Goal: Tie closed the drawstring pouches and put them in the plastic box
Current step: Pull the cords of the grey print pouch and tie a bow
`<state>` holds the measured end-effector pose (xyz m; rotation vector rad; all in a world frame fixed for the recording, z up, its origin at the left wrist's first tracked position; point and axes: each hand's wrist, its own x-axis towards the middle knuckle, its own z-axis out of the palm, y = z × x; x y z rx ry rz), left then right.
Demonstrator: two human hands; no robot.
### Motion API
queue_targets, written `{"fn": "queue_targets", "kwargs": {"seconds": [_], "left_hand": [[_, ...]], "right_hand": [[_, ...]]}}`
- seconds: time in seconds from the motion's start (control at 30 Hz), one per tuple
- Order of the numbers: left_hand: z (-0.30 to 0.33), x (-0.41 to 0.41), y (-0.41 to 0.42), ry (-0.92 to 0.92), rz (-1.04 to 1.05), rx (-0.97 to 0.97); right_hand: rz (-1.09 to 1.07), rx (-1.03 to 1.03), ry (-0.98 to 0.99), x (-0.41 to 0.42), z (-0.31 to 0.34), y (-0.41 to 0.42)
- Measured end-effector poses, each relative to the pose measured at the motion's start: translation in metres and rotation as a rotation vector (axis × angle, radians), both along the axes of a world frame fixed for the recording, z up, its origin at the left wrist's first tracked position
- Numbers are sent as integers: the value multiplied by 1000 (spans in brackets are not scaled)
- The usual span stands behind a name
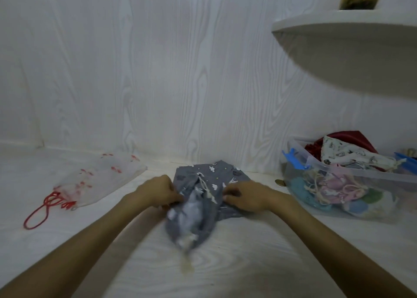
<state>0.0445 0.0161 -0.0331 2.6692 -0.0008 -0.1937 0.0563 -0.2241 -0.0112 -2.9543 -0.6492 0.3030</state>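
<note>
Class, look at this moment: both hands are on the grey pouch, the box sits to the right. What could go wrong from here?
1. The grey pouch is blurred where the left hand and right hand grip it, so its cream cord may slip loose before it is tied.
2. The plastic box already looks heaped, so another pouch might slide off.
3. The white pouch with the red cord lies far left and could be forgotten.

Two drawstring pouches lie outside the box: one grey printed fabric pouch (204,191) and one sheer white pouch with red print (99,180) at nine o'clock. One clear plastic box (334,175) at three o'clock holds several more, too heaped to count.
</note>
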Motion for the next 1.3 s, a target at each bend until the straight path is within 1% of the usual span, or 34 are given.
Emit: {"fn": "queue_targets", "kwargs": {"seconds": [0.03, 0.07, 0.1, 0.13, 0.17, 0.2, 0.23, 0.27, 0.3, 0.37, 0.4, 0.43, 0.5, 0.53, 0.6, 0.67, 0.7, 0.77, 0.83, 0.9, 0.93, 0.97, 1.0, 1.07, 1.13, 1.17, 1.2, 1.23, 1.27, 1.3], "left_hand": [[4, -6, -3, 139, -64, -59], [9, -13, -5, 217, -109, -68], [12, -17, -5, 211, -126, -40], [15, -21, -5, 128, -112, 2], [19, -22, -3, -2, -75, 55], [22, -20, -1, -154, -29, 112], [26, -18, 1, -289, -4, 138], [30, -16, 0, -375, -18, 125], [34, -15, -4, -408, -74, 91], [36, -8, -19, -374, -218, 63], [34, -6, -30, -338, -260, 90], [29, -3, -40, -300, -265, 134], [17, 2, -57, -263, -210, 246], [11, 4, -62, -259, -175, 278], [4, 6, -66, -264, -124, 275], [3, 3, -60, -285, -77, 208], [3, 0, -56, -314, -49, 158], [3, -11, -42, -404, 37, -4], [0, -21, -25, -477, 104, -188], [-3, -30, -9, -456, 87, -388], [-6, -36, -3, -421, 70, -439], [-8, -42, 1, -396, 41, -422], [-10, -48, 5, -360, 2, -340], [-12, -65, 8, -281, -78, -176], [-11, -83, 6, -183, -91, -138], [-11, -91, 4, -179, -64, -100], [-12, -95, 2, -211, -37, -10], [-10, -98, -1, -289, -22, 55], [-10, -97, -3, -337, -20, 58], [-8, -98, -5, -362, -40, -57]], "right_hand": [[-7, -66, 34, 0, -5, -1], [-36, -83, 6, 2, -8, -3], [-83, -57, -81, 3, -9, -4], [-122, -4, -199, 2, -9, -3], [-139, 68, -300, -2, -9, -2], [-157, 150, -347, -7, -8, 2], [-168, 219, -346, -15, -6, 7], [-169, 259, -300, -24, -5, 12], [-162, 279, -244, -35, -4, 16], [-156, 268, -136, -58, 0, 23], [-153, 231, -90, -70, 4, 24], [-135, 182, -42, -81, 7, 23], [-84, 101, 56, -103, 9, 20], [-61, 74, 60, -111, 6, 17], [-39, 104, -54, -120, -3, 12], [-49, 233, -150, -121, -13, 4], [-57, 295, -161, -120, -17, -3], [-50, 376, -134, -119, -21, -18], [-39, 417, -115, -119, -25, -34], [-64, 395, -184, -118, -30, -45], [-83, 388, -214, -118, -30, -49], [-106, 415, -212, -118, -29, -52], [-124, 477, -174, -118, -28, -56], [-138, 596, -32, -121, -25, -66], [-121, 671, 114, -123, -24, -74], [-109, 709, 169, -124, -24, -75], [-102, 743, 208, -123, -26, -76], [-103, 766, 226, -122, -27, -76], [-106, 776, 227, -120, -29, -76], [-119, 784, 216, -118, -28, -76]]}}
